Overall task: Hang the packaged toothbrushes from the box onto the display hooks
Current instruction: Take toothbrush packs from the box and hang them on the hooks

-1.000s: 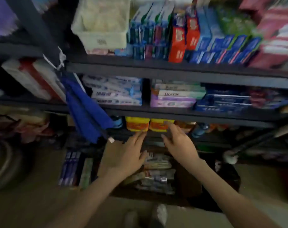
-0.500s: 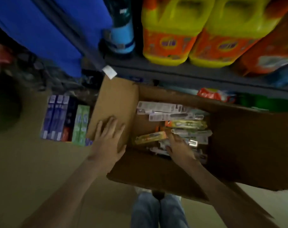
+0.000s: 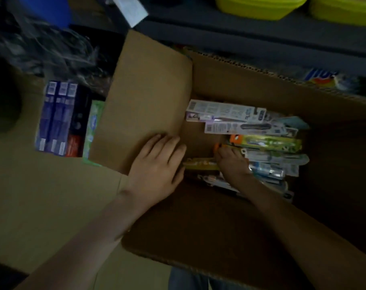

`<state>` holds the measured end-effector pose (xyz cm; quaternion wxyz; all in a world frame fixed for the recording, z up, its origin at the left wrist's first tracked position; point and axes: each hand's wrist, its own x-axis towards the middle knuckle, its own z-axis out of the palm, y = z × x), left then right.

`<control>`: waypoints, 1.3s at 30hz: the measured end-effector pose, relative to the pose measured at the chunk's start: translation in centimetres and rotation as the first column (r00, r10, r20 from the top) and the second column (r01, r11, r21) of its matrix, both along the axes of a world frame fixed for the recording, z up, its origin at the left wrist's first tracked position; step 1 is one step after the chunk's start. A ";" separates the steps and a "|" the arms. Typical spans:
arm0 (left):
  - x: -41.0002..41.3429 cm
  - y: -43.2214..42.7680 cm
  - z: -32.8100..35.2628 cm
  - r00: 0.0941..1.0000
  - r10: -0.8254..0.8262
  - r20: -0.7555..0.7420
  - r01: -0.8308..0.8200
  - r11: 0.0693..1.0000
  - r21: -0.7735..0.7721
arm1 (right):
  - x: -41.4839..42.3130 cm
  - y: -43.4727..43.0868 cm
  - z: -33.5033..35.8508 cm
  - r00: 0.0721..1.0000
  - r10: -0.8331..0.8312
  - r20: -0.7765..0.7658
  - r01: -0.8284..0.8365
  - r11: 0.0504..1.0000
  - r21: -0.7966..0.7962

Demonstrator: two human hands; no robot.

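An open cardboard box [image 3: 215, 222] stands on the floor below me. Inside it lies a pile of packaged toothbrushes [image 3: 263, 143], laid flat and overlapping. My left hand [image 3: 157, 164] rests flat on the box's left flap [image 3: 146, 97], fingers straight. My right hand [image 3: 232, 162] is down inside the box with its fingers curled over the pile, and it grips a yellow packaged toothbrush [image 3: 201, 164] that sticks out to the left. No display hooks are in view.
Blue toothpaste cartons [image 3: 58, 118] and a green carton [image 3: 92, 130] lie on the floor left of the box. A dark shelf [image 3: 261, 38] with yellow jugs [image 3: 259, 5] runs above the box. My knees [image 3: 188, 279] show below it.
The view dropped from the shelves to the box and closed in on it. My left hand settled on the flap, and my right hand reached into the pile and took hold of the yellow pack.
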<state>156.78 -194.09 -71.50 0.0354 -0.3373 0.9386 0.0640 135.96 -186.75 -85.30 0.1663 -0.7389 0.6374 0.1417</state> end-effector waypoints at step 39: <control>-14.9 4.1 1.0 0.777 0.481 0.406 -0.623 0.494 0.606 | -9.8 7.3 8.2 0.758 -0.652 0.032 0.600 0.715 0.358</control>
